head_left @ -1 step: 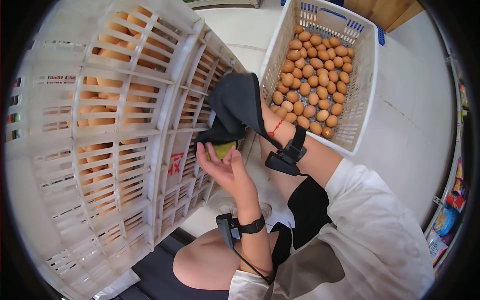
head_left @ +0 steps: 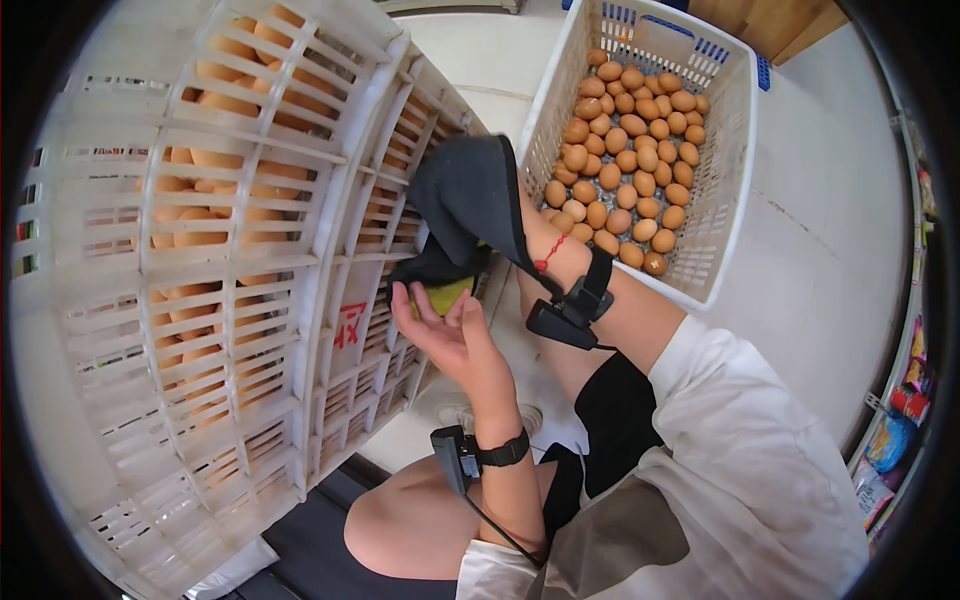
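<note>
A dark grey mitt (head_left: 460, 195) with a yellow-green patch (head_left: 447, 294) at its lower side covers my right hand, whose fingers are hidden inside it. Only the wrist shows, with a red string bracelet (head_left: 549, 254) and a black strapped device (head_left: 575, 310). My left hand (head_left: 447, 335) is palm up below the mitt, its curled fingers and thumb gripping the mitt's lower edge by the patch. Both hands are close to the slatted side of a large white plastic crate (head_left: 330, 250) on the left. Brown eggs (head_left: 205, 225) show through its slats.
At the back right, a second white crate (head_left: 735, 180) on the pale floor (head_left: 810, 250) holds many brown eggs (head_left: 630, 150). Shelves with colourful packets (head_left: 888, 440) line the right edge. My bare knee (head_left: 410, 520) is near the left crate's lower corner.
The mitt on my right hand has shifted slightly up and left, and its folds have changed a little. My left hand stays almost in place.
</note>
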Available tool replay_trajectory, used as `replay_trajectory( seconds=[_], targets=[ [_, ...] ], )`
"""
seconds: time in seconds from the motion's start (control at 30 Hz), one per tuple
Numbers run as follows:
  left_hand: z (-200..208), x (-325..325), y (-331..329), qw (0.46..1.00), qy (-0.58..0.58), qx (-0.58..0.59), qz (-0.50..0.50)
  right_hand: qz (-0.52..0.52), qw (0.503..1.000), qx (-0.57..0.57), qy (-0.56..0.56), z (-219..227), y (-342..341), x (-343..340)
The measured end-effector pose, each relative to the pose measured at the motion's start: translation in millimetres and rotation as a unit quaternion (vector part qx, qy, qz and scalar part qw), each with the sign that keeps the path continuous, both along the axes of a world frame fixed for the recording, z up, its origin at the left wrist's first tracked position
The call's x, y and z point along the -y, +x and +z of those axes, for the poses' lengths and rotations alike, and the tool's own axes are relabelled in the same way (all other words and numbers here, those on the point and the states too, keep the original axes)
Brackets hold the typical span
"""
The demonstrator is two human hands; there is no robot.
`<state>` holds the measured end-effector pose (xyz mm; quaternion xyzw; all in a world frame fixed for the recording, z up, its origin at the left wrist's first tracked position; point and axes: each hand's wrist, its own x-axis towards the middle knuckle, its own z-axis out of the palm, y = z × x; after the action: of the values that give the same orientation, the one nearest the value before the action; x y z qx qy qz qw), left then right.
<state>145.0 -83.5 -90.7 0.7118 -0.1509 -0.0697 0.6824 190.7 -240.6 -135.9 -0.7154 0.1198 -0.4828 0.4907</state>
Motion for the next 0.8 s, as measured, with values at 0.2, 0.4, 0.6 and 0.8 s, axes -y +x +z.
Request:
replay_trajectory(
  seconds=[0.2,0.4,0.6,0.8],
  targets=[
    [-4.1,-2.7,2.3,1.000,0.009,-0.012,-0.005,-0.043,0.975,-0.089,-0.197,-25.6,0.5,7.0],
    [-10.2,-3.2,5.1,1.000,-0.007,0.017,-0.018,0.026,0.992,-0.069,-0.104,-55.5,-13.5,1.8],
    [-9.1,0.8,4.8,1.000,-0.012,0.022,-0.002,-0.130,0.853,-0.322,-0.390,29.3,-18.3,-11.0],
    [-9.4,1.9,3.9,0.999,-0.002,0.044,0.014,-0.130,0.854,-0.282,-0.417,33.5,-10.2,-13.2]
  ],
)
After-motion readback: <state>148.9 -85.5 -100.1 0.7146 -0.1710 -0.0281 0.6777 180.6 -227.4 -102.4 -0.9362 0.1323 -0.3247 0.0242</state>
